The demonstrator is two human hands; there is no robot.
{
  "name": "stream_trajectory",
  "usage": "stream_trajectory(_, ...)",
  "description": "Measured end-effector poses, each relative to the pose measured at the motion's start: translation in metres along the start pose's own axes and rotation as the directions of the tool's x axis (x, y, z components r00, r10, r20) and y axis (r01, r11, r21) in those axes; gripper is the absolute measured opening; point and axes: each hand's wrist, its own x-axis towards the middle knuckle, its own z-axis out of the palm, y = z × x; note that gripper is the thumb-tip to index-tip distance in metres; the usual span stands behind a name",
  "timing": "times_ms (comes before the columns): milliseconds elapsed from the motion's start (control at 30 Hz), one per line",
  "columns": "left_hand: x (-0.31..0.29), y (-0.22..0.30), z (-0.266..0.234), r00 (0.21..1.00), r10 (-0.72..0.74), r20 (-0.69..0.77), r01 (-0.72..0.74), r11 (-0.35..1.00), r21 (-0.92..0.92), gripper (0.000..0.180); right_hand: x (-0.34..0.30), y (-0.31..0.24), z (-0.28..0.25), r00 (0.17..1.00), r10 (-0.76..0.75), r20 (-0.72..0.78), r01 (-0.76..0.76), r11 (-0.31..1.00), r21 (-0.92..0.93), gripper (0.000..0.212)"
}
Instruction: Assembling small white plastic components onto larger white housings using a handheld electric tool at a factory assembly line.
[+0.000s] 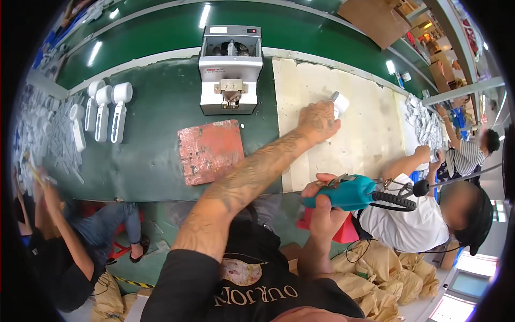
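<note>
My left arm stretches across to the right, and my left hand (319, 121) is closed on a white plastic piece (340, 104) with a grey part, over the cream sheet. The hand hides much of that piece. Nearer to me, my right hand (322, 206) grips a teal electric screwdriver (348, 193), held level above the bench's front edge. A black coiled cord (394, 201) runs from its rear end, at the right. The screwdriver's tip is hidden by my fingers.
A grey screw feeder (230, 80) stands at the back, with a worn red pad (210, 152) before it. Several white round-headed handles (119, 112) lie at left, beside piled pale parts (40, 129). Cream sheeting (354, 145) covers the right side. Co-workers (413, 214) sit on both sides.
</note>
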Motion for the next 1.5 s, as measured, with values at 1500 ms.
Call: stream_trajectory(1500, -0.197, -0.114, -0.181, 0.960, 0.175, -0.217, -0.150, 0.980, 0.129, 0.043, 0.127, 0.040, 0.150, 0.942, -0.120, 0.314, 0.058, 0.978, 0.201, 0.057)
